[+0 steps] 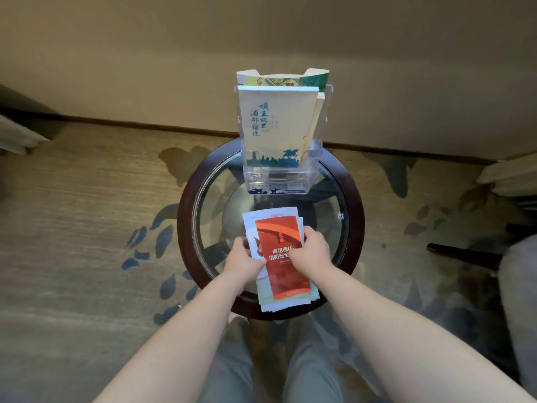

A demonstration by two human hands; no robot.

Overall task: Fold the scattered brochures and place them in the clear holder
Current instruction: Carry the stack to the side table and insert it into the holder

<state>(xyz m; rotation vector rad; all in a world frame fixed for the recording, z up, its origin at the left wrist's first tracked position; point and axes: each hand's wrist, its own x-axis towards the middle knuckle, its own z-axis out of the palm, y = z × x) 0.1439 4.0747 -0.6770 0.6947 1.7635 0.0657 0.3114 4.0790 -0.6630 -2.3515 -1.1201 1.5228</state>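
A stack of folded brochures lies on the near part of the round glass table (353,228), with a red brochure (283,274) on top and paler ones (255,222) beneath. My left hand (242,258) grips the stack's left edge. My right hand (312,251) holds its right edge, fingers over the red cover. Behind them, at the table's far side, stands the clear holder (312,167). It contains a cream brochure with blue writing (276,123) in front and a green-patterned one (290,78) behind.
The table has a dark wooden rim and stands on patterned carpet (101,228) near a beige wall. A chair leg (462,254) and a cushion are at the right. My knees are just below the table's front edge.
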